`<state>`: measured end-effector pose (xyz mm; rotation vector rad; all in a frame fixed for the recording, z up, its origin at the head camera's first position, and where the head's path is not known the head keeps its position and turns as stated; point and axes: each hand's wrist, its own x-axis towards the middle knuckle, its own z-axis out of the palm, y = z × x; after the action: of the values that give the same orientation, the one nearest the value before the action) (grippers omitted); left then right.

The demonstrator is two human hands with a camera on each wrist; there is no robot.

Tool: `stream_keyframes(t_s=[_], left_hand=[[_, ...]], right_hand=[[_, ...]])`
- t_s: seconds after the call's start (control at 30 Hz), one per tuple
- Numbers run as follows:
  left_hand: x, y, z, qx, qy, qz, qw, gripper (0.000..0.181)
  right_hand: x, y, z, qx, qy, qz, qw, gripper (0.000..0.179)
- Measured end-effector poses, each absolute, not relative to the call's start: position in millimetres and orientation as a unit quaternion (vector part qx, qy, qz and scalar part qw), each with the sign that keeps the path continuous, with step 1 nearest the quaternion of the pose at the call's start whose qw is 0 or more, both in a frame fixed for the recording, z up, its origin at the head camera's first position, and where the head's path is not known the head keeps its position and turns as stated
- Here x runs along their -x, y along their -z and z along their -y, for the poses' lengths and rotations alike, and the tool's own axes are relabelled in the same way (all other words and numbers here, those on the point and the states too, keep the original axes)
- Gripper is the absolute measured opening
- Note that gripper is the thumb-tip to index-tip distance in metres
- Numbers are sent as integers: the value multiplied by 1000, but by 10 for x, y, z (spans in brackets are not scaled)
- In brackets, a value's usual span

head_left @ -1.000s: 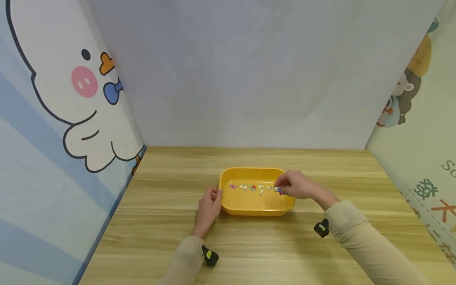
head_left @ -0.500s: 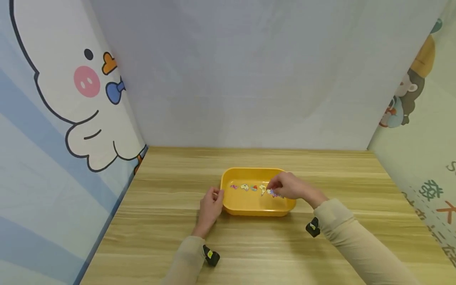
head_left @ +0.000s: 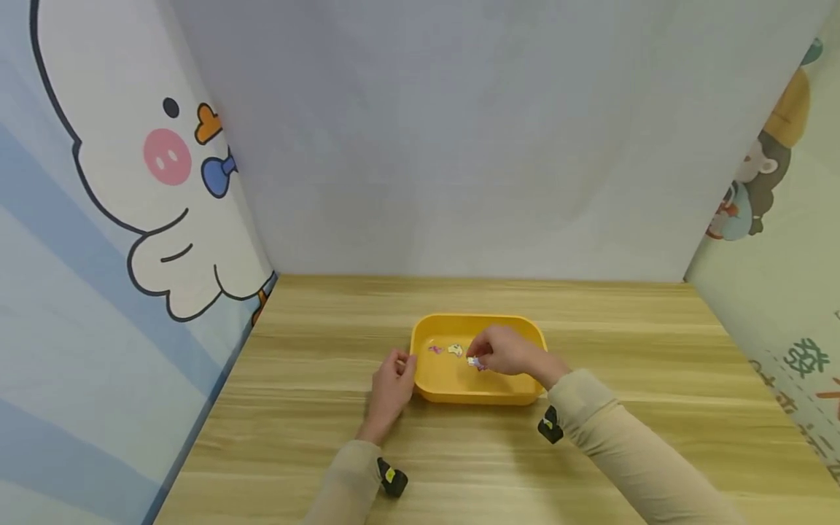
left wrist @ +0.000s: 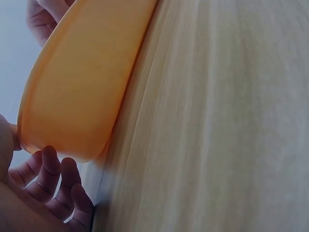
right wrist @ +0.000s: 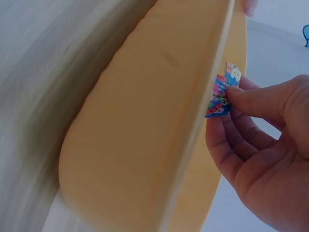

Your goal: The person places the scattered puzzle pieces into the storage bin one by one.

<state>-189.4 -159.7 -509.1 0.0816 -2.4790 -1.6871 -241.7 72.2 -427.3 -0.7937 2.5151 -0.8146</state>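
A yellow plastic tray (head_left: 446, 383) stands on the table. My left hand (head_left: 392, 384) grips its left end, thumb over the rim and fingers (left wrist: 49, 171) curled against the outer wall. Over the middle of the tray, my right hand (head_left: 502, 350) pinches a small bunch of flat, brightly printed cut-outs (right wrist: 224, 92) between thumb and fingers; blue, pink and cream show on them. Two more cut-outs lie on the tray's floor left of this hand: a pink one (head_left: 436, 349) and a white one (head_left: 455, 350). The right hand hides part of the tray's floor.
The wood-grain table (head_left: 315, 328) extends on every side of the tray. Behind it rises a pale backdrop (head_left: 472, 146), with cartoon-printed panels at left and right. A black wrist camera (head_left: 392, 478) sits at the left sleeve and another black camera (head_left: 551, 424) at the right.
My right hand has moved left along the row of cut-outs. Several that lay mid-tray no longer show there, and the bunch in its fingers has grown. The left hand keeps its grip.
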Motion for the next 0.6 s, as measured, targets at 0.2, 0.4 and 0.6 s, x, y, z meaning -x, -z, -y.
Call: stream_keyframes(t_s=[0.2, 0.4, 0.6], left_hand=[[1906, 5094, 1605, -25, 562, 824, 75, 20], [1925, 5089, 1611, -20, 559, 825, 83, 21], [1910, 5091, 1611, -21, 559, 825, 75, 20]], right_hand=[[2434, 4323, -585, 294, 285, -892, 192, 20], [2460, 4367, -492, 297, 274, -896, 186, 17], [2460, 4444, -365, 301, 268, -894, 196, 14]])
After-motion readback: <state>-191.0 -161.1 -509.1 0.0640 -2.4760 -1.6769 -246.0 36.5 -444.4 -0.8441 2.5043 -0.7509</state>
